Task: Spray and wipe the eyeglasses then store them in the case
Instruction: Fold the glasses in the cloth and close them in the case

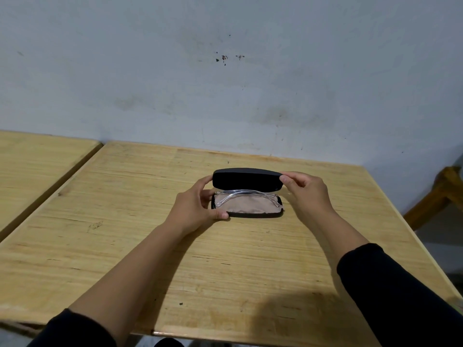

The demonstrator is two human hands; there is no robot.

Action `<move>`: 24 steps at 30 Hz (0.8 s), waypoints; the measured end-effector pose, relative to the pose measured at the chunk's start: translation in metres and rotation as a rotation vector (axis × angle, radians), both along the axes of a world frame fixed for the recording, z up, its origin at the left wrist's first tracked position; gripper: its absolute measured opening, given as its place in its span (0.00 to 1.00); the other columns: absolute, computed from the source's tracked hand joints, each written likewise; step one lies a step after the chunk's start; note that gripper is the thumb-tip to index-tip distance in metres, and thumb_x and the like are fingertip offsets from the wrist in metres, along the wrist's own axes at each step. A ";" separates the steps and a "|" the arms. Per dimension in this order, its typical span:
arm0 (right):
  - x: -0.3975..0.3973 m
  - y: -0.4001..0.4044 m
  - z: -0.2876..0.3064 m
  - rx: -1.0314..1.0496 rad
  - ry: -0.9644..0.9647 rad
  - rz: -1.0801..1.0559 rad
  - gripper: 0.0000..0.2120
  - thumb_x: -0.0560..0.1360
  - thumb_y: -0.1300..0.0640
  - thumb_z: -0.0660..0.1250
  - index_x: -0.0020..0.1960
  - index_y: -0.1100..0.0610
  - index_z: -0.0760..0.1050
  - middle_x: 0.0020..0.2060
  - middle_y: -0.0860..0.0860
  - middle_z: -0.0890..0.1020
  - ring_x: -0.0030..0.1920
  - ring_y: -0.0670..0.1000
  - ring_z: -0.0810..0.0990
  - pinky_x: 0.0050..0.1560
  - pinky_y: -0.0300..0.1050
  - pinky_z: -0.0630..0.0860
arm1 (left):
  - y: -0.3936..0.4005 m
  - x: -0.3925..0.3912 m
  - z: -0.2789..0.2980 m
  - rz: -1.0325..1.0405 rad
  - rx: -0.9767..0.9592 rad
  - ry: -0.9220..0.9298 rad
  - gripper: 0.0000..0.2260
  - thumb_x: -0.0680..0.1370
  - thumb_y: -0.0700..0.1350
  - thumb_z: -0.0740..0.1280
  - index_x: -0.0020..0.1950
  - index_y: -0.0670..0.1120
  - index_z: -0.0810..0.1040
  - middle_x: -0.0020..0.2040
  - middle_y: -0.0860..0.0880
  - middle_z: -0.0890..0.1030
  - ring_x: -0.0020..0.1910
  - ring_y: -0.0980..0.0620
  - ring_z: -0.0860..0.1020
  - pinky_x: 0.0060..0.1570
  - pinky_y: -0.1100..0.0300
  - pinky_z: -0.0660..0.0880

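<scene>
While the lid is standing half raised, we are logging the case (248, 196) as open on the wooden tabletop (250, 259), toward its far side, close to the wall. Contents: the eyeglasses (246, 195), clear-framed and folded, are lying inside on a beige cloth (246, 207) that is lining or covering the lower tray. Left hand (198, 206): we are gripping the left end of the case, thumb on the near rim, fingers curling up toward the lid's left end. Right hand (304, 189): we are pinching the lid's right end between thumb and fingertips.

Progress, as judged: no spray bottle is showing anywhere, and the glasses are already sitting in the case, so we are reading this as either the very start or the final step; the frame alone is not settling which. If it is the end, only closing the lid is remaining.

Orientation: the case's long axis is running left to right across our view, hinge on the far side, opening facing us. The glasses are lying along that same axis, with the folded temples crossing toward us.
</scene>
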State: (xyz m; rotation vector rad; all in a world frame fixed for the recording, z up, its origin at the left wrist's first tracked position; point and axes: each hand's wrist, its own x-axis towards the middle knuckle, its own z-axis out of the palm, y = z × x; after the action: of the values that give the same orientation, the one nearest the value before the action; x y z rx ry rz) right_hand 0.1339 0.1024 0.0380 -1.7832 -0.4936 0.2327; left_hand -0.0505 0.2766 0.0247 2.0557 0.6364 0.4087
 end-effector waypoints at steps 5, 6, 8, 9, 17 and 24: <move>0.002 -0.003 -0.004 0.024 0.020 0.040 0.08 0.73 0.52 0.70 0.51 0.52 0.82 0.46 0.43 0.83 0.50 0.43 0.80 0.55 0.42 0.74 | 0.002 -0.002 -0.001 -0.016 0.022 -0.009 0.43 0.60 0.49 0.80 0.70 0.58 0.62 0.56 0.54 0.80 0.46 0.68 0.74 0.44 0.75 0.66; 0.002 -0.005 -0.005 0.026 0.022 0.055 0.08 0.73 0.52 0.69 0.51 0.51 0.82 0.46 0.42 0.83 0.49 0.43 0.79 0.56 0.43 0.74 | 0.002 -0.002 -0.001 -0.015 0.020 -0.014 0.43 0.60 0.49 0.80 0.70 0.58 0.62 0.57 0.54 0.80 0.46 0.68 0.74 0.45 0.74 0.66; 0.003 -0.006 -0.007 0.035 0.038 0.069 0.06 0.73 0.51 0.69 0.48 0.49 0.82 0.46 0.43 0.84 0.51 0.44 0.80 0.57 0.45 0.75 | 0.002 -0.003 -0.001 -0.009 0.014 -0.019 0.42 0.60 0.50 0.80 0.69 0.58 0.63 0.57 0.53 0.80 0.46 0.66 0.74 0.47 0.71 0.67; 0.003 -0.006 -0.008 0.041 0.044 0.072 0.04 0.73 0.51 0.70 0.46 0.48 0.83 0.46 0.44 0.84 0.51 0.46 0.81 0.58 0.46 0.75 | 0.002 -0.002 -0.001 -0.005 0.013 -0.018 0.42 0.60 0.50 0.79 0.69 0.58 0.63 0.58 0.53 0.80 0.47 0.64 0.74 0.49 0.69 0.68; -0.004 -0.010 -0.011 0.096 -0.015 0.080 0.05 0.73 0.59 0.70 0.44 0.49 0.81 0.43 0.49 0.84 0.44 0.46 0.80 0.39 0.29 0.74 | 0.003 -0.002 -0.003 -0.003 0.010 -0.010 0.40 0.60 0.50 0.80 0.67 0.57 0.64 0.50 0.56 0.78 0.46 0.66 0.74 0.43 0.74 0.66; -0.007 -0.016 -0.018 0.055 -0.044 0.080 0.06 0.72 0.55 0.71 0.43 0.44 0.82 0.45 0.47 0.85 0.51 0.51 0.81 0.55 0.51 0.77 | 0.002 -0.002 -0.004 -0.004 0.009 -0.018 0.37 0.60 0.48 0.80 0.64 0.57 0.66 0.49 0.56 0.79 0.46 0.63 0.75 0.46 0.70 0.67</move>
State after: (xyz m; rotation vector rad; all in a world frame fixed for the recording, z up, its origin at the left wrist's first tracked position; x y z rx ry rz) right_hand 0.1268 0.0863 0.0204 -1.7194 -0.5980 0.2340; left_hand -0.0520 0.2790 0.0204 2.0594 0.6207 0.4283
